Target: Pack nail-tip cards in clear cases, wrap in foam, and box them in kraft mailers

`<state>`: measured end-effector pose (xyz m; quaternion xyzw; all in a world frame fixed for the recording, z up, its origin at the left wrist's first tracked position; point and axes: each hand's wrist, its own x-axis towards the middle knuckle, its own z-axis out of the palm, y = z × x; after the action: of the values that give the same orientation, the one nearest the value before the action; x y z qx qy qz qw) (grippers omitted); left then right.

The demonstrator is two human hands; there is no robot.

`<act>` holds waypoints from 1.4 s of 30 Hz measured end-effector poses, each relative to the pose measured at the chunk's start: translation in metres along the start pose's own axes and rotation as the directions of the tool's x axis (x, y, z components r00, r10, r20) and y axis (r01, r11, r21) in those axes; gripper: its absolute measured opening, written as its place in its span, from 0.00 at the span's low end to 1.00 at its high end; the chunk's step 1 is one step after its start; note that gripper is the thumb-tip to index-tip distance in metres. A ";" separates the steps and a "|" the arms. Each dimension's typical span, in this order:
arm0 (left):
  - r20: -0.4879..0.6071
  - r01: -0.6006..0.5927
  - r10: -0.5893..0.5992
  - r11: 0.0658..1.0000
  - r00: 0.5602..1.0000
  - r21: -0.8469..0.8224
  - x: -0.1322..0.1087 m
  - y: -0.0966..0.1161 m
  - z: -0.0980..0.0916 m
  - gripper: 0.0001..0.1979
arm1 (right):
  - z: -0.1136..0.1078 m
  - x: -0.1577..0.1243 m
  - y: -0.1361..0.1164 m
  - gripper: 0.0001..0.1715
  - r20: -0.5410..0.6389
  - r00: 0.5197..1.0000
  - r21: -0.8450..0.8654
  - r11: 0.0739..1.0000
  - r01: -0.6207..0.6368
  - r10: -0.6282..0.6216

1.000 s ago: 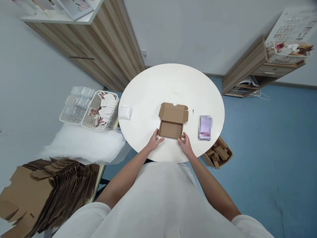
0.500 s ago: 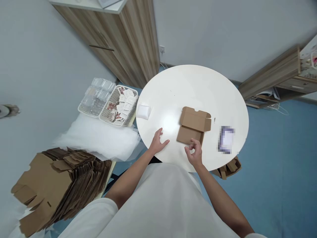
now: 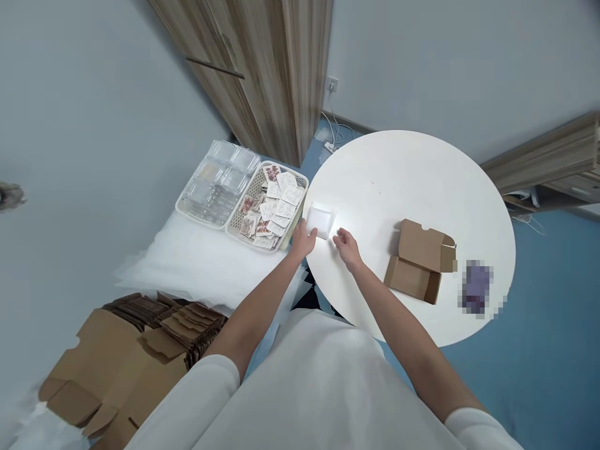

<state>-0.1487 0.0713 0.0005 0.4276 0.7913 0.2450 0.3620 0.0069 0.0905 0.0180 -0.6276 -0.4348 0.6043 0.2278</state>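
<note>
- Starting at the far left, a stack of flat cardboard blanks (image 3: 126,356) is seen below the bench, well apart from both hands.
- Further right, a clear plastic tray (image 3: 218,182) and a mesh basket (image 3: 269,206) of small printed cards are set side by side on white foam sheets (image 3: 201,262), just beside the edge of the round white bench (image 3: 412,169).
- The left grip (image 3: 304,237) is held loosely curled at the bench's left edge, touching the near left corner of a white packet (image 3: 321,221). Whether that corner is pinched cannot be told.
- The packet looks thin and is laid flat. It is judged best raised by one corner, with a light pinch so that it is not creased and without nudging the basket beside it.
- The white packet lies on the bench at its left edge, just beyond the fingertips and between the two grips.
- The right grip (image 3: 347,242) is released, palm down and fingers spread, just beside the packet's near right corner. Contact there cannot be made out.
- An open cardboard box (image 3: 419,262), its lid raised, is seen well to the right of the right grip.
- A blurred purple item (image 3: 475,289) lies furthest right, near the bench's edge.
</note>
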 end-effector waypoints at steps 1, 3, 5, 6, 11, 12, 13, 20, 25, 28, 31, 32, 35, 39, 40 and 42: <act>0.009 -0.007 0.007 1.000 1.000 0.022 0.000 0.001 0.001 0.26 | 0.006 0.003 -0.003 0.34 -0.012 1.000 0.012 1.000 0.000 0.000; 0.024 -0.022 0.021 0.999 0.999 0.045 -0.002 0.003 0.004 0.25 | 0.015 0.007 -0.008 0.34 -0.020 1.000 0.042 0.999 0.007 -0.006; 0.041 -0.042 0.041 0.999 0.998 0.021 -0.007 0.005 0.005 0.25 | 0.021 0.010 -0.010 0.32 -0.026 0.999 0.075 0.997 0.022 -0.020; 0.045 -0.049 0.049 0.999 0.998 -0.008 -0.009 0.005 0.006 0.25 | 0.023 0.011 -0.011 0.30 -0.038 0.999 0.086 0.996 0.026 -0.023; 0.053 0.049 -0.033 0.949 0.998 -0.312 -0.013 -0.001 0.013 0.19 | 0.017 0.014 -0.003 0.21 -0.130 0.990 0.097 0.994 -0.048 0.061; 0.069 0.099 -0.079 0.917 0.995 -0.386 -0.013 -0.002 0.014 0.18 | 0.014 0.013 -0.001 0.20 -0.134 0.988 0.102 0.993 -0.061 0.075; 0.093 0.156 -0.128 0.876 0.987 -0.456 -0.014 -0.004 0.016 0.18 | 0.010 0.010 0.001 0.20 -0.132 0.988 0.109 0.992 -0.066 0.081; 0.416 0.374 -0.074 0.601 0.906 -0.707 -0.039 0.005 0.018 0.21 | -0.027 -0.026 0.011 0.20 -0.064 0.998 0.163 0.987 0.010 0.000; 0.464 0.340 0.063 0.595 0.884 -0.729 -0.072 0.035 0.037 0.17 | -0.076 -0.055 0.023 0.20 -0.100 0.991 0.157 0.982 0.104 -0.089; 0.457 0.270 0.111 0.678 0.882 -0.684 -0.093 0.059 0.060 0.17 | -0.115 -0.072 0.032 0.20 -0.164 0.975 0.097 0.981 0.168 -0.151; 0.406 0.153 0.129 0.791 0.905 -0.592 -0.111 0.084 0.087 0.19 | -0.154 -0.088 0.041 0.19 -0.182 0.958 0.022 0.973 0.229 -0.221; 0.365 0.110 0.122 0.826 0.923 -0.552 -0.116 0.093 0.096 0.20 | -0.167 -0.093 0.045 0.18 -0.185 0.952 -0.007 0.969 0.246 -0.243; 0.233 -0.014 0.119 0.914 0.965 -0.406 -0.129 0.114 0.121 0.22 | -0.198 -0.100 0.058 0.16 -0.233 0.920 -0.106 0.948 0.300 -0.317; 0.192 -0.157 0.211 0.952 0.958 -0.262 -0.140 0.131 0.148 0.15 | -0.223 -0.099 0.077 0.11 -0.231 0.883 -0.234 0.904 0.357 -0.408; 0.197 -0.180 0.228 0.955 0.953 -0.236 -0.142 0.133 0.154 0.14 | -0.227 -0.098 0.081 0.10 -0.215 0.882 -0.259 0.895 0.362 -0.419; 0.213 -0.219 0.254 0.960 0.943 -0.175 -0.145 0.134 0.162 0.16 | -0.234 -0.096 0.087 0.10 -0.181 0.885 -0.299 0.882 0.365 -0.428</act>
<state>0.0991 0.0290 0.0461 0.5173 0.6654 0.2934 0.4512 0.2644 0.0228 0.0399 -0.6174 -0.5981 0.4018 0.3157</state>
